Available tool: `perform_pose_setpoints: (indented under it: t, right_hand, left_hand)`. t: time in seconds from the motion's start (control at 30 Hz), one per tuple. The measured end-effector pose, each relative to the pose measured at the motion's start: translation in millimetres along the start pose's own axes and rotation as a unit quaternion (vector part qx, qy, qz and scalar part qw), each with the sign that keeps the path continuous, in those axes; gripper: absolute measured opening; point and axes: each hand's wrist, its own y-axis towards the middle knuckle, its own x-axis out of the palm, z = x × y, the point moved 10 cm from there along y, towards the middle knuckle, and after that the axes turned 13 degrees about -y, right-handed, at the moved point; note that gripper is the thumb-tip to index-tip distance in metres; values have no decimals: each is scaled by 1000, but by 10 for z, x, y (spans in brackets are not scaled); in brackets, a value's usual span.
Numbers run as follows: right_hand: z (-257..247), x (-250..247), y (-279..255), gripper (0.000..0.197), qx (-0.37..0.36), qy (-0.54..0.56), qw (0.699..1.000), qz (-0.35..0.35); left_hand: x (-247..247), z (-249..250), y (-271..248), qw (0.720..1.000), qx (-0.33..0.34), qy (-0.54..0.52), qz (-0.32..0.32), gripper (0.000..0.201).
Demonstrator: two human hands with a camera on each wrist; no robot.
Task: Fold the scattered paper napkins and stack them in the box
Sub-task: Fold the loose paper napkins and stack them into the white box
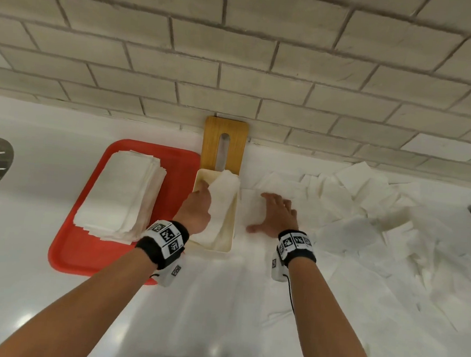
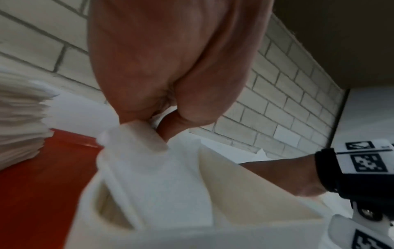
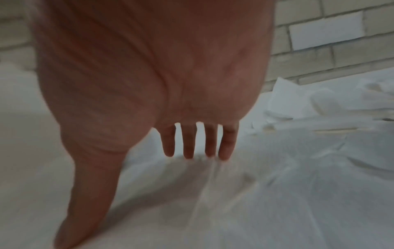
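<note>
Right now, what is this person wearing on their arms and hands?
Both forearms are bare, with no sleeves or gloves. The left wrist carries a black band wrapped with white panels printed with black square marker codes. The right wrist has the same. A white camera unit hangs below the right band, trailing a thin black cable.

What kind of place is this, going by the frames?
Probably a kitchen or food-service counter. Signs: a brick-pattern tile backsplash behind a glossy white countertop, a red serving tray with a stack of folded napkins, and a wooden board against the wall.
</note>
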Motion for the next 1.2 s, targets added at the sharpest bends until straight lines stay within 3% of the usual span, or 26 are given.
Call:
perform_pose_setpoints:
  t: [0.1,0.2,0.27,0.37,0.47,0.6,0.73,0.8,0.87,0.97,1.13,1.2]
  right_hand:
    - [-56,-18,69,117,4,-57,998,4]
    - [-39,67,152,112,-9,-51,998,-44]
    - [-13,85,206,97,-25,-30,997,-72]
    - [-22,-113,332,72,-46,-28,997,-53]
    - [-185,-345,421,73,-76,-49,995,-32]
    - [-359,-324,518,76,-109,-111,987,-52]
    - [-359,-374,571,83,-99,-122,986,-60]
    - [-390,-399,525,71,-113,-101,987,-51]
    - [-390,-474,413,45,-130,-68,989,-32]
    - [-388,-756,23,22,-147,-15,989,-2]
    - [-447,-1450,-820,20,-197,21,978,63]
    - [-511,-1724,-1136,21,-215,31,973,77]
  left_hand:
    - [153,68,83,999,0,34,-21,87]
    - [277,6,125,998,-40,40,-37,90]
    - [269,-62,153,998,-53,21,-16,92]
    - [246,-137,155,999,-43,19,-1,108]
    - [251,-97,135,998,-13,58,-15,114]
    - [278,-20,78,986,26,162,-27,104]
    - [191,29,1,970,89,222,37,74]
    - [106,106,-85,971,124,189,76,65]
    - [5,260,-203,968,181,135,110,56]
    - [-102,453,-374,967,233,-5,100,46]
    - [88,625,-480,961,209,-181,12,87]
    - [181,740,-537,945,214,-247,-17,88]
